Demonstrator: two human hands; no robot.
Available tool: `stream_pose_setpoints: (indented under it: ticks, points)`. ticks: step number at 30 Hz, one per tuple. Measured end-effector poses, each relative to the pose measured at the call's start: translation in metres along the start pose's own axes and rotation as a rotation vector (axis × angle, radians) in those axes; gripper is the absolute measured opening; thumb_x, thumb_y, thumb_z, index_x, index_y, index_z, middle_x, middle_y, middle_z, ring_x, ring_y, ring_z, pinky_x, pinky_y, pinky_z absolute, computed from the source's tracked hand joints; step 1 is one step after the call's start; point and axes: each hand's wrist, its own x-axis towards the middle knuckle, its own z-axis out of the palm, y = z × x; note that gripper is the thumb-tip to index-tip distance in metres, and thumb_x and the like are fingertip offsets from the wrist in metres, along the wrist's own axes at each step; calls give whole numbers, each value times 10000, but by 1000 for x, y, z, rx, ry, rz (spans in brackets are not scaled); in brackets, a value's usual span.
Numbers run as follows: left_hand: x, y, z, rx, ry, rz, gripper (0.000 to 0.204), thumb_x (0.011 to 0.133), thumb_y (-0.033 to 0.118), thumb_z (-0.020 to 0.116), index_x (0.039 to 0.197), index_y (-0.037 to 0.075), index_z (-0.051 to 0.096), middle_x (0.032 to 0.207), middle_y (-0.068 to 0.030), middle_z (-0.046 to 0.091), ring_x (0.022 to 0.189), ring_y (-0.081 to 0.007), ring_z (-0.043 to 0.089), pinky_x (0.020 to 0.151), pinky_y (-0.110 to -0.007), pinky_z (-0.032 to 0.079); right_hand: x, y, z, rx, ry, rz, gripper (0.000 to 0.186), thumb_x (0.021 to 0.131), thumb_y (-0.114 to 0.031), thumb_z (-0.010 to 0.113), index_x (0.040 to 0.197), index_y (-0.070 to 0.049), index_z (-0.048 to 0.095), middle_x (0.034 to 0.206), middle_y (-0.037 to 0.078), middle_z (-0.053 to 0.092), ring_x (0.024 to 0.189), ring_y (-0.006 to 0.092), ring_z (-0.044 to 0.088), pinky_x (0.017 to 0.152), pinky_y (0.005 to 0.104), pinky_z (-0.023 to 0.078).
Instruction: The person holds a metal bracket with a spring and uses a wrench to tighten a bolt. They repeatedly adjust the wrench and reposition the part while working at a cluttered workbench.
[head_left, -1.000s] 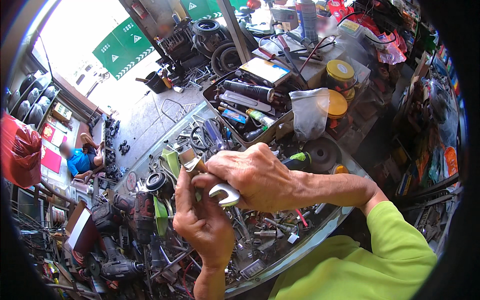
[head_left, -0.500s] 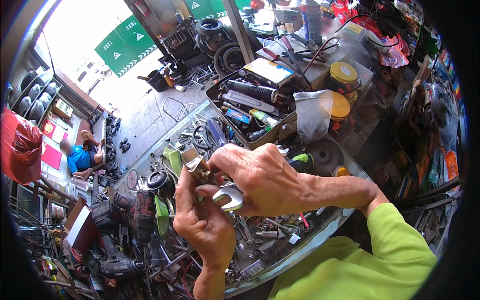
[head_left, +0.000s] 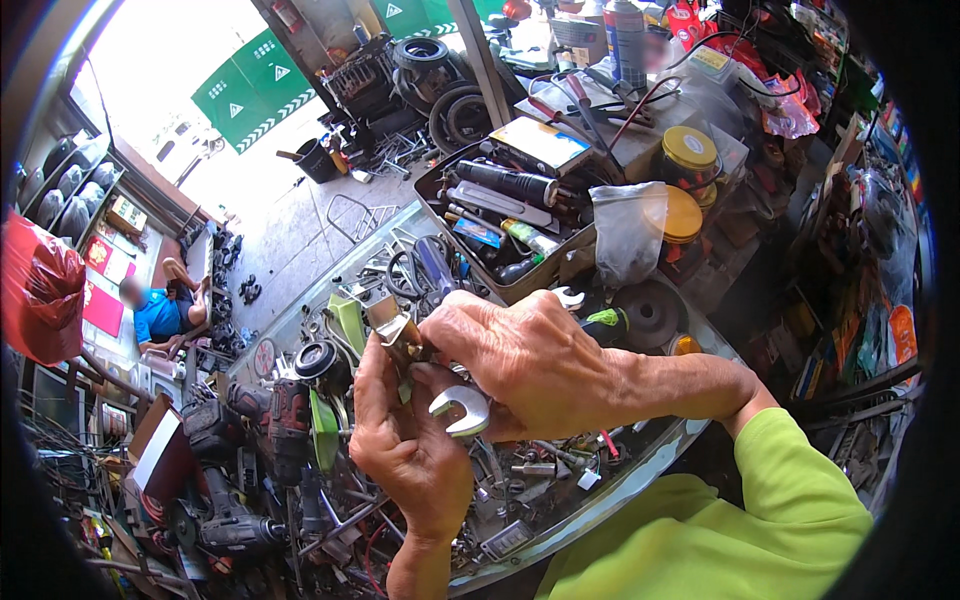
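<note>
My left hand [head_left: 415, 450] is closed around a small shiny metal part [head_left: 392, 325] with a bent, plate-like top and a brownish body. Against that part press the thumb and forefinger of my right hand [head_left: 535, 360]. An open-end wrench [head_left: 462, 411] lies in my right palm, its jaw sticking out below the fingers, apart from the metal part. Past the knuckles another bright wrench jaw [head_left: 568, 298] shows; my hand hides whether both belong to one tool. Fingers cover most of the metal part's lower side.
Beneath my hands a glass-topped bench [head_left: 640, 478] carries many loose metal bits. Cordless power tools [head_left: 235, 520] crowd the left. Ahead stand a tool-filled tray [head_left: 500, 285], a clear bag [head_left: 628, 235] and yellow-lidded jars [head_left: 690, 150]. A person in blue [head_left: 160, 318] sits far left.
The wrench jaw has shifted slightly down and right under my right hand, and the far jaw shows more. Both hands still hold the metal part.
</note>
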Motion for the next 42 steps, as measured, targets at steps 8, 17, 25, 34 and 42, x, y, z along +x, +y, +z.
stream_pose_setpoints:
  ticks: [8, 17, 25, 34, 42]
  points:
    - [-2, -2, -4, -51, -35, -58, 371, 906, -83, 493, 1272, -126, 457, 1109, -145, 619, 991, -160, 592, 877, -275, 475, -4, 9, 11, -86, -32, 47, 383, 727, -133, 705, 1038, 1, 528, 830, 129, 569, 699, 303, 619, 488, 377, 465]
    - [-1, 0, 0, -62, -18, -21, 371, 907, -79, 488, 1276, -111, 466, 1114, -142, 621, 1013, -167, 595, 886, -282, 474, -5, 5, 5, -86, -43, 29, 428, 711, -143, 730, 1054, 4, 520, 882, 132, 571, 734, 298, 621, 493, 379, 457]
    - [-2, -2, -1, -12, -29, -9, 360, 921, -57, 488, 1277, -103, 470, 1117, -139, 625, 991, -152, 595, 843, -266, 491, -2, -2, -3, -33, -22, 23, 444, 629, -137, 729, 982, 21, 511, 875, 164, 562, 694, 330, 613, 519, 407, 479]
    - [-1, 2, -2, -40, -12, -72, 362, 917, -50, 503, 1276, -92, 478, 1084, -134, 643, 938, -144, 611, 810, -253, 500, -3, -3, -2, -22, -25, 82, 523, 624, -163, 771, 1051, 4, 518, 894, 128, 585, 809, 314, 628, 561, 381, 487]
    - [-3, -1, 2, -77, -21, -67, 364, 914, -56, 499, 1275, -97, 476, 1083, -136, 647, 943, -135, 606, 837, -257, 485, -3, 0, -2, -5, -39, 86, 511, 632, -120, 753, 1069, 11, 522, 877, 142, 587, 826, 329, 627, 593, 397, 499]
